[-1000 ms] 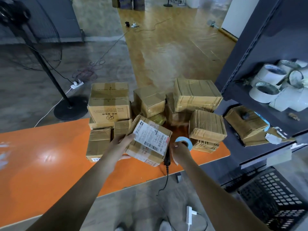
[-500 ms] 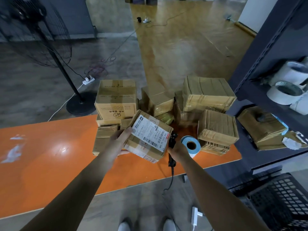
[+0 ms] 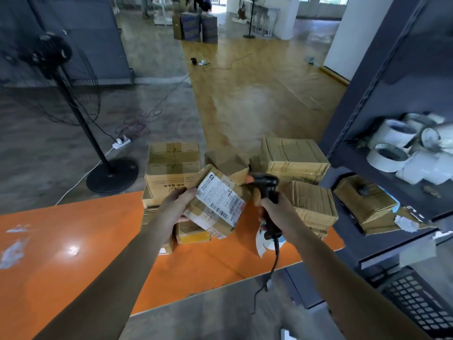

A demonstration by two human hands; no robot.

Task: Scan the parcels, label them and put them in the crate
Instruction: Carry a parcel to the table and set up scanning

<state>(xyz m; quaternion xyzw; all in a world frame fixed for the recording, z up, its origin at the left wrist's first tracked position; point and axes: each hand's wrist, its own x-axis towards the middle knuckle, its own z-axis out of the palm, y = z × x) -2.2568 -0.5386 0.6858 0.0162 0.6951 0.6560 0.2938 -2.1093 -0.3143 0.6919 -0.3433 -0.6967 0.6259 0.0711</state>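
- While a small taped parcel [image 3: 215, 204] is held up at the centre of the frame, the left hand [image 3: 176, 207] is closed around its left edge, thumb on top and fingers underneath, so that the parcel is tilted clear of the orange table [image 3: 73, 241].
- A white shipping label [image 3: 219, 197] with barcodes is seen on the parcel's upper face, turned toward the camera.
- A black handheld scanner [image 3: 266, 185] is gripped by the right hand [image 3: 274, 209], just right of the parcel; the fingers are wrapped fully around the handle and the head is pointed left, toward the label.
- A dark cable [image 3: 272, 266] is seen hanging from the base of the handle, past the table's near edge.
- Below the right hand, a roll of labels [image 3: 263, 239] with a loose white strip is partly hidden; whether it stands or lies cannot be told.
- Further cardboard boxes are piled on the table behind and beside the held parcel: a large one [image 3: 174, 165] at centre left, another [image 3: 294, 153] at upper right of the pile, and a third [image 3: 311, 202] just right of the scanner.
- A black latticed crate [image 3: 416, 300] is seen at the lower right of the frame, below the table level.
- White tape rolls [image 3: 392, 143] are stacked on the dark shelving unit [image 3: 362, 99] at the right edge.
- A pedestal fan [image 3: 73, 106] is placed on the floor at the upper left.
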